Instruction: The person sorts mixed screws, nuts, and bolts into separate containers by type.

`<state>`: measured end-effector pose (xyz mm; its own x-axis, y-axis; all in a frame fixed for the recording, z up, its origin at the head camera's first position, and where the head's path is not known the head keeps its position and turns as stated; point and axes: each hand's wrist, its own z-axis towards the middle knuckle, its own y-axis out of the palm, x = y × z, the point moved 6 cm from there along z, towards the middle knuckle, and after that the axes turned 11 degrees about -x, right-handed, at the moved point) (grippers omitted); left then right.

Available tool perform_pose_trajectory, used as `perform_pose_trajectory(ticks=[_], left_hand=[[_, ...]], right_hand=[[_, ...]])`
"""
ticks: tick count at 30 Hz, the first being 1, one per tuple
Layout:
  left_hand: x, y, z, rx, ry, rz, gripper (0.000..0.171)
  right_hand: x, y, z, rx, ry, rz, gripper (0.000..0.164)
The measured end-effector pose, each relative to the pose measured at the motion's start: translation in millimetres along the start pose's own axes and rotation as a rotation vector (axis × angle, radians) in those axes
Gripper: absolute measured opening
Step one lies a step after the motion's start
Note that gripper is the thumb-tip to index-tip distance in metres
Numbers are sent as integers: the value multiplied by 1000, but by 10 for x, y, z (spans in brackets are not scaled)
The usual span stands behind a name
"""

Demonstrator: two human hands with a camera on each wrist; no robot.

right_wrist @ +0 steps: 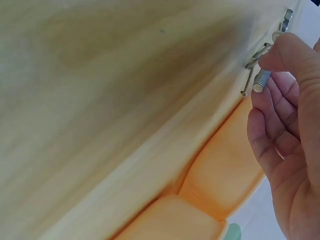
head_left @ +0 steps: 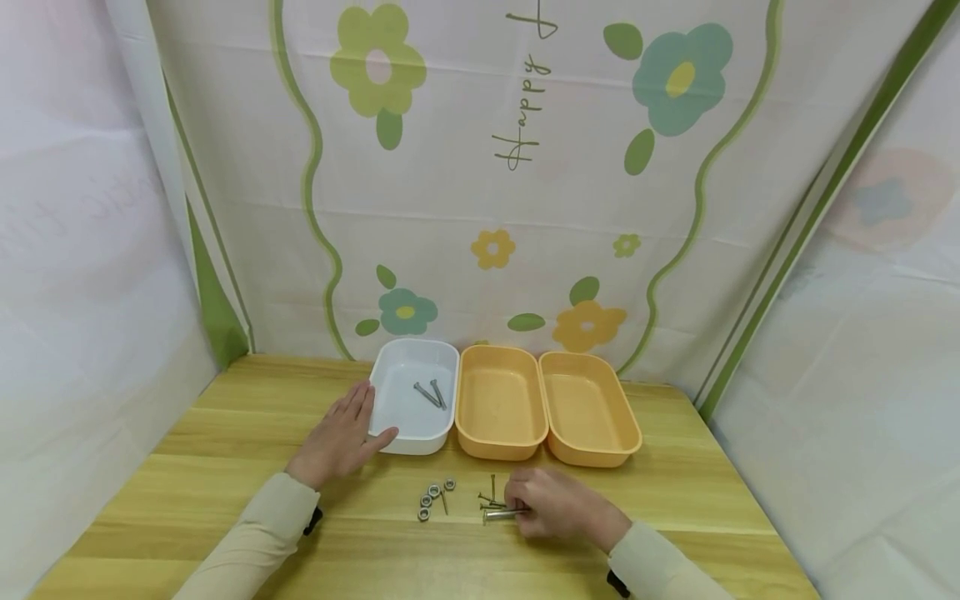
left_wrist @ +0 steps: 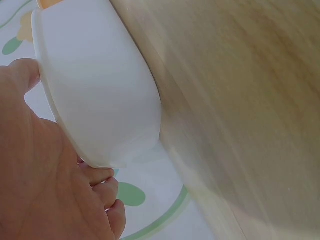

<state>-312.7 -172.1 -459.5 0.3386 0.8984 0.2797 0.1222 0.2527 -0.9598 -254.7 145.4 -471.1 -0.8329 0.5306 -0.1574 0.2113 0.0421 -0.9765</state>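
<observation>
My left hand point(head_left: 333, 437) rests against the left side of the white tray point(head_left: 414, 446), fingers stretched along its rim and thumb at the front corner. Two long bolts point(head_left: 428, 396) lie in that tray. In the left wrist view the thumb and fingertips touch the rim of the white tray point(left_wrist: 100, 75). In front of the trays my right hand point(head_left: 558, 504) pinches a thick silver bolt point(head_left: 501, 515) between thumb and fingers. The threaded end of the bolt point(right_wrist: 261, 81) sticks out in the right wrist view. Several small screws point(head_left: 491, 502) lie beside these fingers, partly hidden.
Several hex nuts point(head_left: 427, 501) and one thin screw point(head_left: 444, 502) lie on the wooden table point(head_left: 375, 550) between the hands. Two orange trays, a middle one point(head_left: 501, 451) and a right one point(head_left: 596, 457), stand beside the white one. Behind them hangs a flowered cloth point(head_left: 450, 192).
</observation>
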Motion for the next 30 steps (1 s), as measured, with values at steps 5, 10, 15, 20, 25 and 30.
perform_pose_trajectory(ticks=[5,10,15,20,25,30], left_hand=[[17,-9,-9,2,3,-3,92],[20,-14,-10,-3,0,-8,92],[4,-1,-4,8,-5,-12,93],[-1,8,-5,15,-5,-16,93],[9,-3,-6,12,-3,-13,93],[11,-8,-13,8,-6,-10,93]], right_hand=[[-22,-82,22,2,-28,-9,18],[-49,-196,54,22,-52,-44,19],[-72,-285,84,12,-52,-75,19],[-108,-397,112,38,-76,-103,19],[-118,-489,173,56,-86,-127,17],[-120,-571,262,65,-75,-158,14]])
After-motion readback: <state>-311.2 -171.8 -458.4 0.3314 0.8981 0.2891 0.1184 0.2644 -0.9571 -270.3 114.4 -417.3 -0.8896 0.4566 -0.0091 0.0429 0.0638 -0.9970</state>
